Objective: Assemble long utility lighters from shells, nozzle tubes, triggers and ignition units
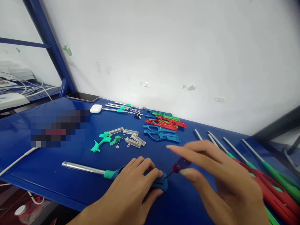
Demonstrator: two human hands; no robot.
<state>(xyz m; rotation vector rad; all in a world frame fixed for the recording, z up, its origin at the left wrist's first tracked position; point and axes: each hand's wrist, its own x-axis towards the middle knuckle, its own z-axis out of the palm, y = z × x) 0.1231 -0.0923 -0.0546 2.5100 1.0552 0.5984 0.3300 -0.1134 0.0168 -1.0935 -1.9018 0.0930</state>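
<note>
**Blue tabletop against white wall: blue-handled lighter found held down near the front edge**

The lighter lay flat, its metal tube pointing left and the butt of its blue handle to the right. The left hand grasped that handle from above, fingers across the top, thumb at the near side. The right hand held a screwdriver loosely, index fingertip clear of it; exact finger contact could not be told. The screwdriver's shaft slanted down to the butt end.

Handling, as judged: light, stiff, hard plastic, smooth enough to slide on the paint; the tube appeared slicker and a poorer hold. The handle's broad sides were the sound place to grip, with the butt left free.

Just beyond lay green plastic pieces, small pink parts and clear casings, light and easily scattered. Behind them were wired metal rods and coloured shell halves, the latter overlapping. A white case and a phone occupied the far left.

Chief obstruction: red and green lighters lay beside and partly behind the right hand, restricting elbow room on that side. Nothing was seen lying across the held lighter except the left hand.
</note>
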